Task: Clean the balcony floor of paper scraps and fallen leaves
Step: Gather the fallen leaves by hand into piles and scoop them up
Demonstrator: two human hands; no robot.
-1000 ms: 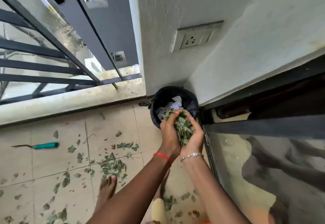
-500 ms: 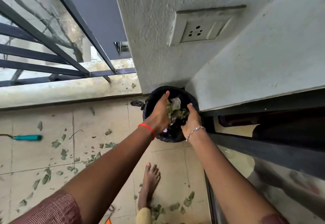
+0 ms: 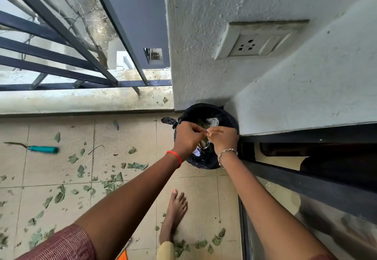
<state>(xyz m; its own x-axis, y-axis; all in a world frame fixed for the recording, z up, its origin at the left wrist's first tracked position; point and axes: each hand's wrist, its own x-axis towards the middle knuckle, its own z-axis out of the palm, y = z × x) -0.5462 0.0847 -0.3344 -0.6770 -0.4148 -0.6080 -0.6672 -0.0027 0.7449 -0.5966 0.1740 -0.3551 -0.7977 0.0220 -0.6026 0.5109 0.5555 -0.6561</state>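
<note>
A small bin lined with a black bag [image 3: 204,162] stands in the corner of the balcony floor. Green leaves [image 3: 202,122] and crumpled white paper [image 3: 213,121] lie inside it. My left hand [image 3: 188,135] and my right hand [image 3: 224,138] hover directly over the bin's mouth with curled fingers, fingertips meeting each other. No leaves show in either hand. Many torn green leaves [image 3: 113,182] lie scattered over the beige tiles to the left and near my foot [image 3: 176,210].
A tool with a teal handle [image 3: 43,149] lies on the tiles at the left. A dark metal railing [image 3: 61,72] on a low ledge closes the far side. A white wall with a socket [image 3: 251,44] and a sliding glass door frame [image 3: 306,186] bound the right.
Both hands carried a heap of leaves to the bin and let it fall in. Now they are held together over the bin without the heap.
</note>
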